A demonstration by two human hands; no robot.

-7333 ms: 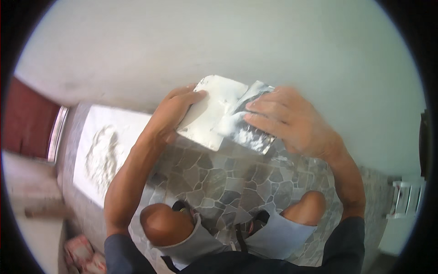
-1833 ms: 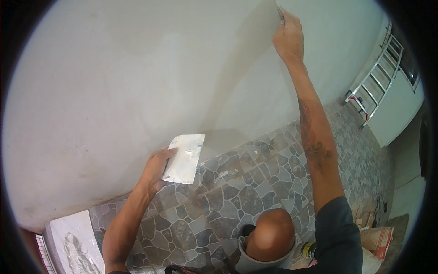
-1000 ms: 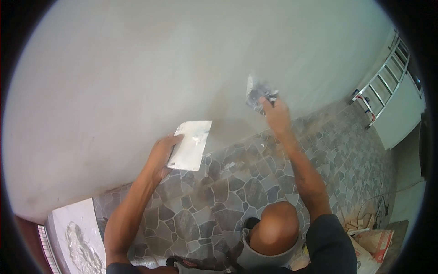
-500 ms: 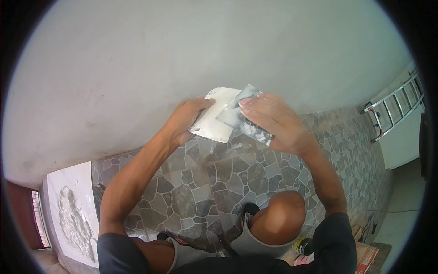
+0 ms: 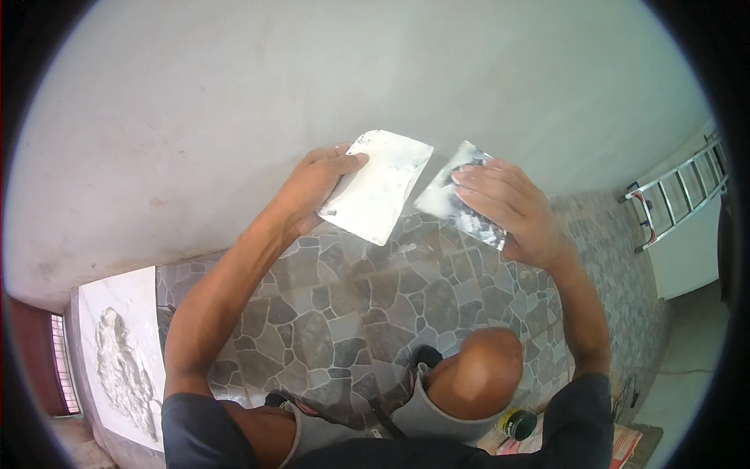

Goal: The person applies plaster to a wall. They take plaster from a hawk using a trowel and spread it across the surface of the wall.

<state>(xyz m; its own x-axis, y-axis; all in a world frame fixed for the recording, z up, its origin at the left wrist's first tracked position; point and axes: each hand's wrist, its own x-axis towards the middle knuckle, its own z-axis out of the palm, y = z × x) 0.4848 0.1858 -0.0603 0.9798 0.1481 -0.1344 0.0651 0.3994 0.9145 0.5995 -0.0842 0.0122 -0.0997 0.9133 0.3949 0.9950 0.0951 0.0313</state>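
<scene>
My left hand (image 5: 306, 187) grips a flat, white-coated putty spreader (image 5: 383, 186) by its left edge, with the thumb on the upper face. A second flat putty scraper (image 5: 440, 194), grey and black with white smears, is in my right hand (image 5: 525, 209). My right fingers lie across its dark upper part. The two tools are apart, with a narrow gap between them. Both are held up before the grey wall (image 5: 312, 86), above the floor.
At the left, a white board (image 5: 133, 289) bears a spread heap of white putty (image 5: 121, 375). An aluminium ladder (image 5: 680, 187) is at the far right. A dark, green-labelled tub (image 5: 517, 424) and a red-and-white bag (image 5: 621, 445) lie by my right knee. Stone-patterned tiles (image 5: 336, 320) cover the floor.
The right scraper has come off the left spreader and moved right. The left spreader has risen slightly, and more of its white face shows.
</scene>
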